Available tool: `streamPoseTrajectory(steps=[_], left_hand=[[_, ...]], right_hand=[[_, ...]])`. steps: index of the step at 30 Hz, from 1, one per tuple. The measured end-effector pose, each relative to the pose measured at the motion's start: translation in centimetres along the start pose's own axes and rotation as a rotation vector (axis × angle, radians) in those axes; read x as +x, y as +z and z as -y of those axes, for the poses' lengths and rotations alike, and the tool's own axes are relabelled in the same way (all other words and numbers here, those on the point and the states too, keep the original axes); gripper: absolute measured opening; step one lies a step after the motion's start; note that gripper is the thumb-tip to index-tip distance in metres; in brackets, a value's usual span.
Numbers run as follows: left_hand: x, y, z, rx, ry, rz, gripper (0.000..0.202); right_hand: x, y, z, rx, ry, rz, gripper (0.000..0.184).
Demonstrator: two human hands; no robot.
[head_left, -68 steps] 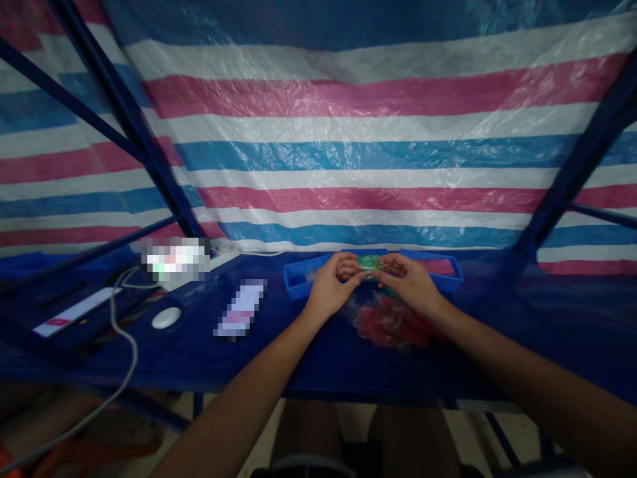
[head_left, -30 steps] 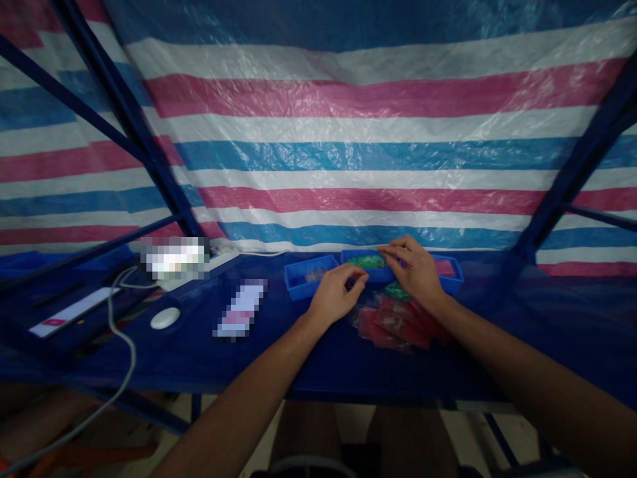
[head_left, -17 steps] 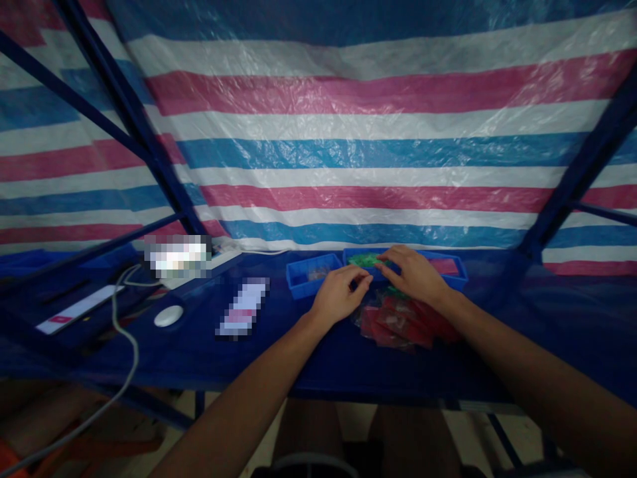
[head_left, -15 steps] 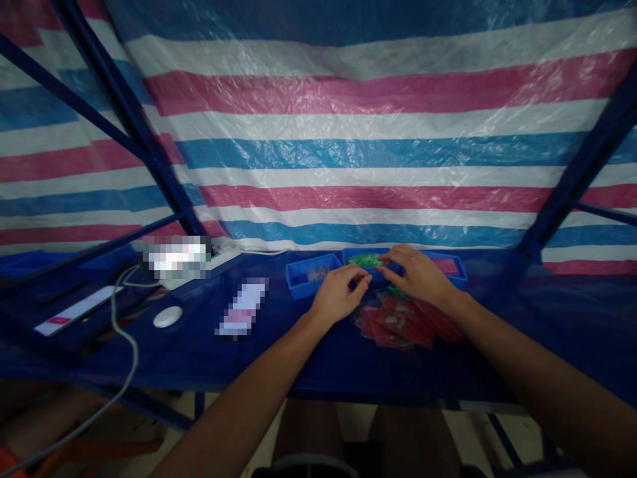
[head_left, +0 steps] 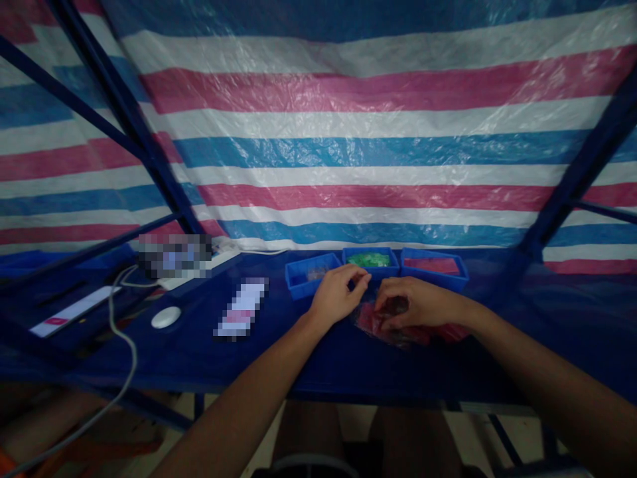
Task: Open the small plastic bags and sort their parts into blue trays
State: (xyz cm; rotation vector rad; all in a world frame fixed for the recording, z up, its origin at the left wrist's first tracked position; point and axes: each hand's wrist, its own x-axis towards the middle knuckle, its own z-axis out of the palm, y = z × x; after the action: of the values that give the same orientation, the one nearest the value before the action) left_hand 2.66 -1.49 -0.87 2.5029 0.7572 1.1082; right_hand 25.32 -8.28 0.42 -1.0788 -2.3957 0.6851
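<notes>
My left hand (head_left: 337, 293) rests on the blue table beside a pile of red packets in clear plastic (head_left: 398, 326). Its fingers are curled, with thumb and forefinger pinched; what they hold is too small to make out. My right hand (head_left: 414, 305) lies on top of that pile, fingers bent down and closed on the packets. Just beyond the hands stand three blue bins. The left bin (head_left: 298, 273) holds a few small pieces, the middle bin (head_left: 371, 252) holds green packets (head_left: 369, 260), and the right bin (head_left: 458, 271) holds red ones.
A pixelated phone-like object (head_left: 241, 309), a white round puck (head_left: 166, 317) and a grey cable (head_left: 122, 335) lie to the left. A flat device with a lit strip (head_left: 70, 311) sits at far left. A striped tarp (head_left: 348, 146) on dark blue poles closes the back.
My right hand drew back from the middle bin, leaving the green packet there, and came down onto the red pile. My left hand has barely moved.
</notes>
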Motion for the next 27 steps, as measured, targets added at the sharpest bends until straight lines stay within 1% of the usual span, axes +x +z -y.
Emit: streamPoseTrajectory(steps=[2,6,10,12,16,19,21,22,25,27], left_hand=[[0.0,0.0,0.0,-0.002,0.003,-0.003,0.023],[0.0,0.0,0.1,-0.01,0.008,-0.005,0.023],[0.0,-0.1,0.1,-0.017,0.011,-0.019,0.023],[0.0,-0.2,-0.2,-0.033,0.014,-0.033,0.024],[0.0,-0.4,-0.9,-0.13,0.014,-0.043,0.027],[-0.1,-0.2,-1.2,-0.22,0.025,-0.021,0.043],[-0.2,0.0,-1.2,-0.252,0.021,-0.013,0.051],[-0.2,0.1,-1.1,-0.259,0.011,-0.007,0.049],[-0.1,0.3,-0.8,-0.258,-0.034,0.005,0.031],[0.0,0.4,-0.5,-0.263,-0.067,-0.008,0.026]], right_hand=[[0.0,-0.2,0.0,0.027,-0.01,-0.037,0.02],[0.1,-0.3,0.0,0.056,-0.022,-0.116,0.011],[0.3,-0.4,-0.3,0.082,0.005,-0.244,0.012],[0.4,-0.5,-0.7,0.18,0.05,-0.318,0.013],[0.8,-0.6,-1.7,0.491,0.122,-0.52,0.02],[1.1,-0.3,-2.1,0.645,0.134,-0.666,0.022],[1.3,0.1,-2.1,0.734,0.146,-0.721,0.022],[1.4,0.4,-2.0,0.763,0.147,-0.741,0.022],[1.8,0.9,-1.7,0.792,0.133,-0.76,0.024],[1.9,1.0,-1.4,0.791,0.116,-0.751,0.025]])
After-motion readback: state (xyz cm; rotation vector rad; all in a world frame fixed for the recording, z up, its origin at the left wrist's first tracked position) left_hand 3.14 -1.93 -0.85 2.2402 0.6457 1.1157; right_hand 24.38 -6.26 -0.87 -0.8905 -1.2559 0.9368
